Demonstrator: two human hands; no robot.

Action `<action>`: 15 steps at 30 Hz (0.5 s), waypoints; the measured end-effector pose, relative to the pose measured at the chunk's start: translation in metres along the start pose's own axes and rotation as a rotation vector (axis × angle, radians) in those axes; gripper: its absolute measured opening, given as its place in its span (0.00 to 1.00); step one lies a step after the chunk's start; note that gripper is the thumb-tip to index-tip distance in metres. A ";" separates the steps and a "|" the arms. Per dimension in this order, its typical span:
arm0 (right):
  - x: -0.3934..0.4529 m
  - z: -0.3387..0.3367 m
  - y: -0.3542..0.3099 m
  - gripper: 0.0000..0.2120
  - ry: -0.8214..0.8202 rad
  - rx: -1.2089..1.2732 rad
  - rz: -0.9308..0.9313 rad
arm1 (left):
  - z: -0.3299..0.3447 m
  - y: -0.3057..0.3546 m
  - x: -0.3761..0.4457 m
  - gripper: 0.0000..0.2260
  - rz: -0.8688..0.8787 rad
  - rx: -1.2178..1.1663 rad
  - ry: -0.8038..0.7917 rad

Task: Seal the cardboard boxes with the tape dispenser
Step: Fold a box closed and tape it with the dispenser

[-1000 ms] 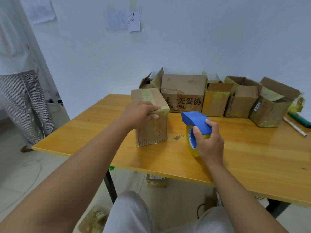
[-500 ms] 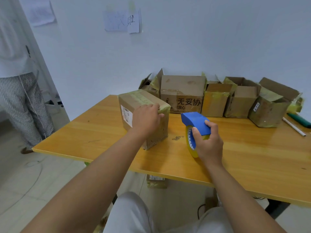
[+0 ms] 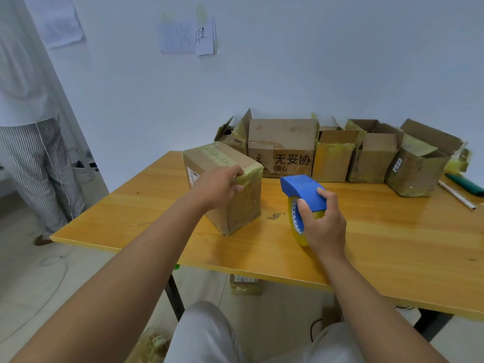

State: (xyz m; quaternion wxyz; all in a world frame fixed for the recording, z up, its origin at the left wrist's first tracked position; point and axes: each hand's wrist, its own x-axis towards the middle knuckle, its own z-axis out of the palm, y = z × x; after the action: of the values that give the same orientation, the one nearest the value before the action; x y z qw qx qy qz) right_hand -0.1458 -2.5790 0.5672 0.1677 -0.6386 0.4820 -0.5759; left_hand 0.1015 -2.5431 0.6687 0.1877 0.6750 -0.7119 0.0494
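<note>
A small cardboard box point(image 3: 246, 203), its top covered with yellowish tape, stands on the wooden table point(image 3: 379, 247) a little left of centre, turned at an angle. My left hand point(image 3: 217, 187) grips its near top edge, fingers curled over the taped rim. To its right, my right hand point(image 3: 323, 226) grips the blue tape dispenser point(image 3: 301, 189), which rests on the table on its yellow tape roll, apart from the box.
A row of several cardboard boxes point(image 3: 281, 148), some with open flaps, lines the wall at the table's back. A white pen point(image 3: 457, 195) and a green object point(image 3: 465, 183) lie at the far right. A person in striped trousers point(image 3: 39, 166) stands at the left. Taped scraps lie on the floor under the table.
My left hand has rotated the small box on the table, so a side with a label now faces left. The right hand and dispenser have stayed put.
</note>
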 end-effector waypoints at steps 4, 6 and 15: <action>0.000 -0.001 0.001 0.20 0.004 -0.001 -0.011 | -0.001 -0.001 0.000 0.16 0.011 0.004 -0.021; -0.001 0.000 0.001 0.20 0.005 -0.004 -0.018 | -0.002 0.000 0.000 0.16 -0.007 0.054 -0.011; -0.002 -0.002 0.000 0.20 -0.005 0.007 0.008 | -0.001 0.000 -0.001 0.18 0.011 0.027 0.004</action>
State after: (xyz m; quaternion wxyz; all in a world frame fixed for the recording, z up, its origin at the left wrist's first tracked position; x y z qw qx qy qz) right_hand -0.1473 -2.5768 0.5669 0.1734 -0.6375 0.4820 -0.5755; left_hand 0.1022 -2.5422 0.6693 0.1797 0.6734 -0.7145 0.0614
